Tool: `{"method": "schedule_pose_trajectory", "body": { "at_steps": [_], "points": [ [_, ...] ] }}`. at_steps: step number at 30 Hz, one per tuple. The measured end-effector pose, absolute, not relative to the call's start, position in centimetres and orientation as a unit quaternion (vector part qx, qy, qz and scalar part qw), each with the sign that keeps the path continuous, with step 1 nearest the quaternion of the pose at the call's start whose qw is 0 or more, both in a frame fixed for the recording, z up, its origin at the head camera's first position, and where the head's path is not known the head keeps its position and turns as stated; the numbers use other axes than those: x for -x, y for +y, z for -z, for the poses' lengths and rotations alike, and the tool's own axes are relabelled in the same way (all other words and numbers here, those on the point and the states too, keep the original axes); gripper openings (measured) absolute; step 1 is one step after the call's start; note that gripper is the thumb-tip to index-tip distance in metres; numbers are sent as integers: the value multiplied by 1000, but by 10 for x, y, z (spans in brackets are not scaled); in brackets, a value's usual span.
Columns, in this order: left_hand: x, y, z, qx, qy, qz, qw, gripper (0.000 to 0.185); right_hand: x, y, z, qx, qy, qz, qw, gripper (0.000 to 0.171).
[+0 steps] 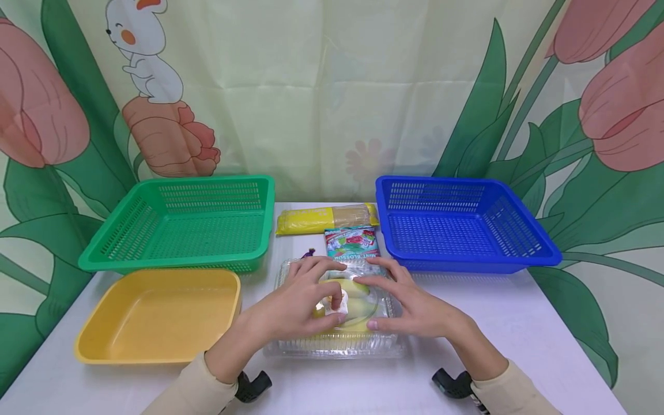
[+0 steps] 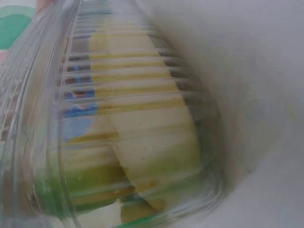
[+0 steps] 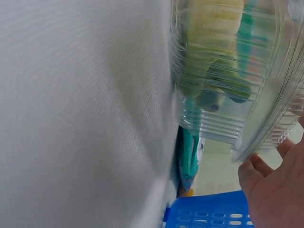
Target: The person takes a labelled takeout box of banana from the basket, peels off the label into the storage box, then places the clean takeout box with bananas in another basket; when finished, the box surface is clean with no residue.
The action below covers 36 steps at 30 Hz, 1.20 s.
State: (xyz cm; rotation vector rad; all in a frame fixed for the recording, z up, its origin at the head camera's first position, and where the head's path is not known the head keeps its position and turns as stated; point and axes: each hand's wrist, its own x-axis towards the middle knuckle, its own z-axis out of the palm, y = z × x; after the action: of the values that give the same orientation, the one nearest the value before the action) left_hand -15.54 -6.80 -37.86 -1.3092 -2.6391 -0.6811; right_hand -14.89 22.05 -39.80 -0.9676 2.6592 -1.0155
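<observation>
A clear plastic clamshell box (image 1: pixel 337 347) sits closed on the white table, with yellow-green bananas (image 1: pixel 358 308) showing through it. My left hand (image 1: pixel 303 300) lies over the left part of the lid, fingers bent and spread. Over the right part is my right hand (image 1: pixel 415 305), fingers apart and fingertips at the lid. In the left wrist view the ribbed box wall (image 2: pixel 128 95) fills much of the frame, bananas behind it. The right wrist view shows my right hand (image 3: pixel 280 190) with fingertips by the box's rim (image 3: pixel 244 149).
Behind the box lie a teal candy bag (image 1: pixel 353 242), a yellow packet of noodles (image 1: pixel 311 221) and a small dark purple item (image 1: pixel 308 252). A green basket (image 1: pixel 249 259) stands back left, a blue basket (image 1: pixel 467 262) back right. A yellow tray (image 1: pixel 161 317) is at the left.
</observation>
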Motion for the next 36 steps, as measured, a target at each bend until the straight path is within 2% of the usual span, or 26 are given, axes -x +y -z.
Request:
{"method": "schedule_pose_trajectory", "body": {
  "at_steps": [15, 27, 36],
  "points": [
    [156, -69, 382, 447, -857, 253, 30, 18, 149, 221, 401, 325, 882, 335, 65, 68],
    [157, -73, 385, 461, -833, 299, 69, 17, 151, 222, 400, 320, 883, 336, 71, 69],
    [161, -88, 388, 412, -807, 407, 111, 14, 152, 222, 401, 320, 883, 336, 69, 70]
  ]
}}
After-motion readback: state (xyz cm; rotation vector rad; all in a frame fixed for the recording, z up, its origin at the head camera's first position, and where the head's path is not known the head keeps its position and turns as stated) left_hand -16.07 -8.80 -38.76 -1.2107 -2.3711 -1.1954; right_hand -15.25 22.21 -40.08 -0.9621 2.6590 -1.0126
